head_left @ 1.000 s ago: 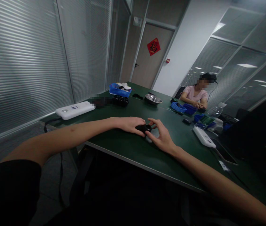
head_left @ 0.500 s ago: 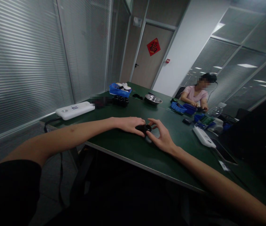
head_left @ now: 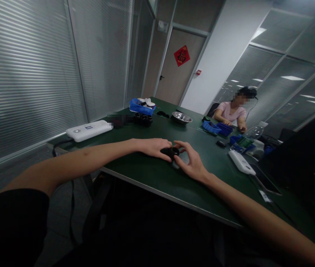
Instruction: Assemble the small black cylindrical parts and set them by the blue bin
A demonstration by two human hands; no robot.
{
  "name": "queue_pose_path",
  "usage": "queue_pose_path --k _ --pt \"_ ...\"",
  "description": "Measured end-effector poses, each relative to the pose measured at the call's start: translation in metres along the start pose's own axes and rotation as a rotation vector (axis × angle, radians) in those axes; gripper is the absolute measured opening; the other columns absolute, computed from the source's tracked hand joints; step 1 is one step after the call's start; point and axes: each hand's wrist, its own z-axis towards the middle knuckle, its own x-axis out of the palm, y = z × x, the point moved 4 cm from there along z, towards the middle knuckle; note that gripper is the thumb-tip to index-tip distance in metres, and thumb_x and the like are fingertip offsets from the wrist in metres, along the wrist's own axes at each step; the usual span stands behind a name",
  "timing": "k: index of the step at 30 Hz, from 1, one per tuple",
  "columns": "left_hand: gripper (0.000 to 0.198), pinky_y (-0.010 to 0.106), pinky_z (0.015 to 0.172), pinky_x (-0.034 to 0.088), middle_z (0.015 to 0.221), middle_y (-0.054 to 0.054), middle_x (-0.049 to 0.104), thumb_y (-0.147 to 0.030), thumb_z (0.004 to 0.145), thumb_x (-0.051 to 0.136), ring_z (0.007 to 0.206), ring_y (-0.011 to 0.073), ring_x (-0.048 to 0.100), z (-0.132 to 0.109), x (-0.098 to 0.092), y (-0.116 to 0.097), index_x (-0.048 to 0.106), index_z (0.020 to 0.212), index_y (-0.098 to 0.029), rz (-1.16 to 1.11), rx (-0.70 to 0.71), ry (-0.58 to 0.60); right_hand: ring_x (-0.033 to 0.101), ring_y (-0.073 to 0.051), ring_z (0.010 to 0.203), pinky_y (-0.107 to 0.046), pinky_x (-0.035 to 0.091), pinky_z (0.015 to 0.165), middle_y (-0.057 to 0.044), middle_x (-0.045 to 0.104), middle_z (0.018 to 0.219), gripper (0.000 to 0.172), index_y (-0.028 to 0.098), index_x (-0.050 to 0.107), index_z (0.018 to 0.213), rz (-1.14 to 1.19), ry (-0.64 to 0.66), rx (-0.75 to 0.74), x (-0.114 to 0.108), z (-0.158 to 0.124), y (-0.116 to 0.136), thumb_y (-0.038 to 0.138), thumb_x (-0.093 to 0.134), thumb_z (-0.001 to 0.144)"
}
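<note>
A small black object (head_left: pixel 170 151) with a round, ring-like end sits just above the green table between my hands; its exact kind is hard to tell. My left hand (head_left: pixel 155 147) is closed around its left part, thumb on the near side, and hides much of it. At the ring-like end, my right hand (head_left: pixel 190 158) curls thumb and fingertips around the rim in a loose pinch.
Toward the back stand a blue basket (head_left: pixel 142 106) of mixed items, shiny black parts (head_left: pixel 143 119) and a steel bowl (head_left: pixel 181 118). White power banks (head_left: pixel 89 130) lie left and right. A co-worker (head_left: pixel 231 113) sits across by blue trays (head_left: pixel 224 129), near a plastic bottle (head_left: pixel 253 135).
My right fingers have shifted very slightly at the ring-like end, and the black object has tilted a little. My left hand stays put. The co-worker's hands have moved apart.
</note>
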Motion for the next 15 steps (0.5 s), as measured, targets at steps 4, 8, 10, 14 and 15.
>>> queue_pose_path --k 4,8,10,14,15 --pt "0.054 0.035 0.101 0.043 0.123 0.013 0.067 -0.061 0.095 0.058 0.116 0.0258 0.06 0.0002 0.0014 0.0022 0.062 0.122 -0.015 -0.006 0.006 -0.007 0.063 -0.03 0.114 -0.051 0.054 0.097 -0.012 0.065 0.127 0.048 0.026 0.047 0.146 0.009 0.004 -0.015 -0.0002 -0.0009 0.0012 0.031 0.06 0.099" --pt "0.053 0.035 0.099 0.044 0.122 0.013 0.066 -0.061 0.094 0.059 0.114 0.0263 0.06 0.0003 0.0003 0.0008 0.063 0.121 -0.015 -0.004 0.007 -0.003 0.062 -0.03 0.114 -0.05 0.055 0.094 -0.011 0.063 0.124 0.05 0.027 0.048 0.145 0.001 -0.024 0.012 0.0001 0.0005 -0.0006 0.034 0.065 0.098" --pt "0.053 0.035 0.097 0.044 0.12 0.013 0.067 -0.061 0.094 0.059 0.112 0.0262 0.06 0.0001 -0.0009 -0.0003 0.064 0.118 -0.015 0.007 -0.007 -0.001 0.063 -0.03 0.111 -0.05 0.056 0.093 -0.01 0.064 0.121 0.051 0.028 0.048 0.145 0.002 -0.035 0.027 0.0 0.0009 -0.0021 0.035 0.066 0.097" --pt "0.052 0.035 0.097 0.044 0.12 0.013 0.067 -0.06 0.094 0.059 0.112 0.0258 0.06 -0.0008 -0.0023 -0.0024 0.064 0.119 -0.015 0.001 -0.023 0.006 0.063 -0.029 0.112 -0.051 0.054 0.096 -0.011 0.064 0.124 0.048 0.027 0.048 0.145 0.018 -0.005 0.003 -0.0007 -0.0004 -0.0008 0.033 0.062 0.099" --pt "0.053 0.035 0.099 0.044 0.122 0.013 0.067 -0.06 0.094 0.06 0.114 0.0259 0.06 -0.0009 -0.0023 -0.0027 0.063 0.121 -0.014 -0.005 -0.022 0.007 0.063 -0.029 0.113 -0.051 0.054 0.097 -0.012 0.064 0.125 0.047 0.026 0.048 0.145 0.019 0.003 -0.006 -0.0012 -0.0008 0.0003 0.033 0.061 0.1"
